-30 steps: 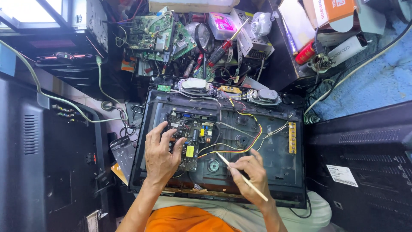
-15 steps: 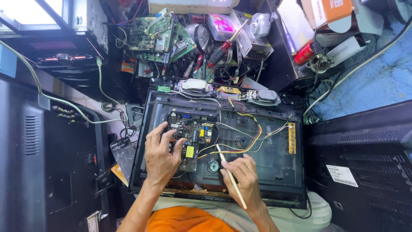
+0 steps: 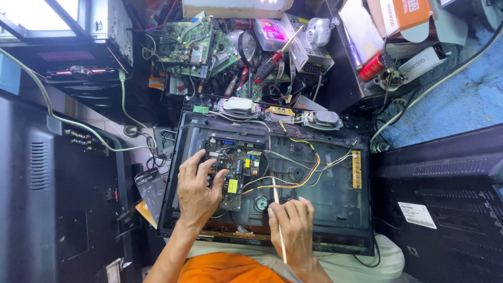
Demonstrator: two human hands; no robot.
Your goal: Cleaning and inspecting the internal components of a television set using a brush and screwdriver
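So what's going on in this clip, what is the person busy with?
A person leans over an opened flat-screen set lying back-side up. The left hand rests on the dark circuit board with the yellow component at the left of the panel. The right hand holds a thin pale stick-like tool, its tip pointing toward the yellow and orange wires. Spare boards and tools are piled beyond.

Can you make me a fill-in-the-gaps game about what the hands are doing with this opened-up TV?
1. The left hand rests on the green ____ inside the opened TV.
2. The right hand holds a thin pale ____.
3. Yellow and orange ____ run across the inside of the TV.
4. A screwdriver lying in the clutter above the TV has a ____ handle.

Missing words: circuit board; stick; wires; red
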